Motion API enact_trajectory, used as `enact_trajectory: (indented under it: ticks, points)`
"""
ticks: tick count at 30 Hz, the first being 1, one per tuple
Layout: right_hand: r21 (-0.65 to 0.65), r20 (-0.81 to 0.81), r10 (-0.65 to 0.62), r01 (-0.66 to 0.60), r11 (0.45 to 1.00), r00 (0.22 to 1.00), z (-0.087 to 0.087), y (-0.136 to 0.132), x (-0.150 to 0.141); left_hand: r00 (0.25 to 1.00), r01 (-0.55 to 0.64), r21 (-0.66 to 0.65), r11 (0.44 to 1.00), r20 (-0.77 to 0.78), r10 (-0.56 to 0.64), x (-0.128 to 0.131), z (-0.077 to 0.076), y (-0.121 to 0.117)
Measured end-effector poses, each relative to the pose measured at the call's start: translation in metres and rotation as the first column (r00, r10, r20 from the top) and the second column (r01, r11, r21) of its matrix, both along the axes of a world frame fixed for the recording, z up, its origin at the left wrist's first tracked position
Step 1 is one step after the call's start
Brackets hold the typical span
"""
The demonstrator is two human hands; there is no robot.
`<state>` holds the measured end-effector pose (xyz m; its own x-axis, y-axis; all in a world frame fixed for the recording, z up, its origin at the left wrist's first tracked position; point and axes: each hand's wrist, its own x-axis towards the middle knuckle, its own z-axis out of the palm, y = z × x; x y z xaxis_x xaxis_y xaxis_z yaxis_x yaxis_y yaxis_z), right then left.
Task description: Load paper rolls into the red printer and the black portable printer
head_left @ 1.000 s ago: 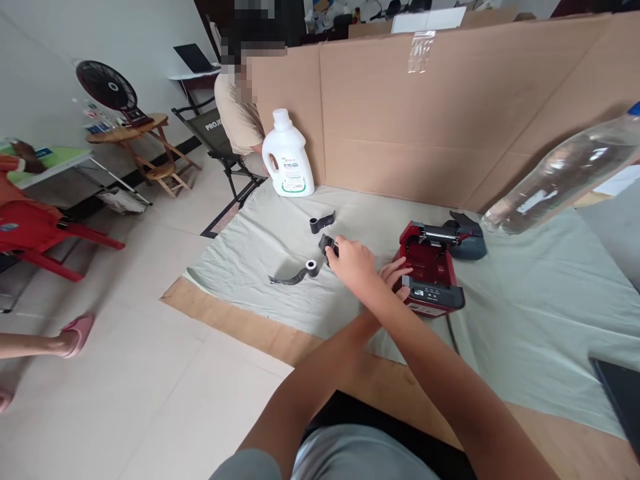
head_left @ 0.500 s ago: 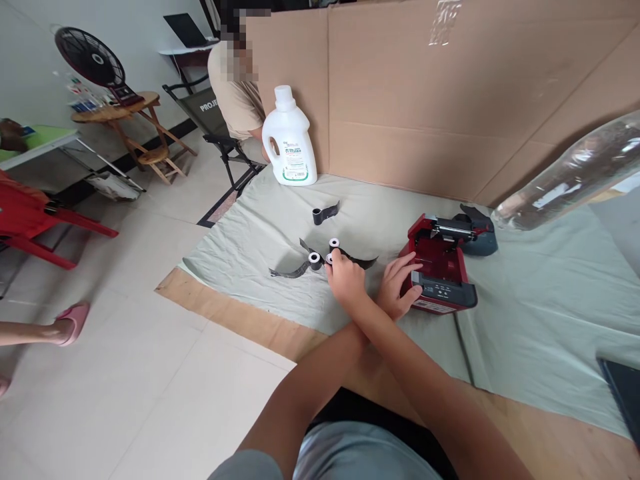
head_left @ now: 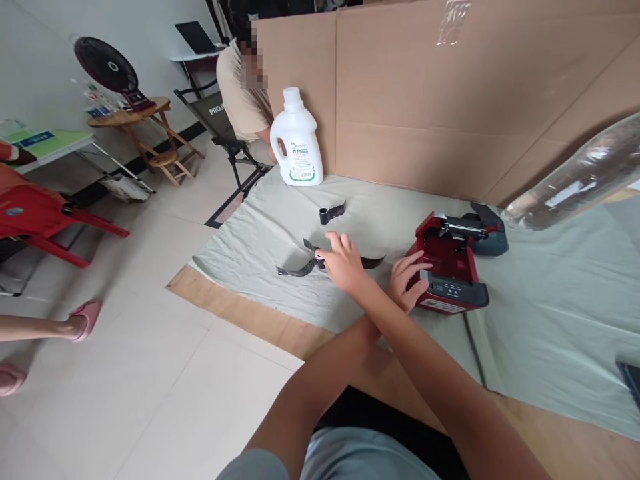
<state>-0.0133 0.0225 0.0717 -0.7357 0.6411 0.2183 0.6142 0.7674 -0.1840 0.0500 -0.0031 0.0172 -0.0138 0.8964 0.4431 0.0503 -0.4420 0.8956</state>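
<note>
My left hand (head_left: 406, 280) lies with spread fingers over the left wall of a red and black printer (head_left: 453, 267) whose lid is swung open. My forearms cross, the right one on top. My right hand (head_left: 345, 260) hovers over small rolls of black strip with fingers apart; its thumb is at a black roll (head_left: 321, 263) with a pale end. Whether it touches that roll I cannot tell. Other rolls seen earlier are hidden under this hand, and a loose black strip (head_left: 373, 262) sticks out to its right. Farther back lies another black roll (head_left: 325, 215), its tail unrolled.
A white detergent bottle (head_left: 299, 143) stands at the back left before a cardboard screen (head_left: 425, 87). Plastic-wrapped material (head_left: 560, 187) leans at the right. A seated person (head_left: 243, 93) is behind the bottle. A dark device (head_left: 630, 380) lies at the right edge.
My right hand has gone from pinched fingers at the middle roll to spread fingers, its thumb now at the left roll. My left hand stays on the printer. The view has shifted slightly.
</note>
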Motion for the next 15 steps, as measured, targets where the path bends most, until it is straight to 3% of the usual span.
enact_trajectory:
  ticks: [5,9,12,15]
  points:
    - [0.038,0.005,0.025,-0.025,0.999,1.000,-0.006,-0.003,-0.001,1.000,-0.012,0.007,1.000,-0.014,0.012,0.000,-0.001,0.001]
    - [0.036,-0.031,0.115,-0.114,0.993,0.993,-0.007,-0.010,0.003,1.000,-0.013,0.020,1.000,-0.013,0.013,0.000,0.000,0.000]
    - [-0.090,-0.174,0.156,-0.174,0.981,0.972,-0.005,-0.016,0.006,1.000,-0.012,0.036,0.999,-0.003,0.012,0.000,-0.001,0.000]
    - [-0.278,-0.457,0.107,-0.256,0.926,0.883,0.002,-0.021,0.017,1.000,0.004,0.032,0.999,-0.017,-0.004,-0.002,-0.002,0.000]
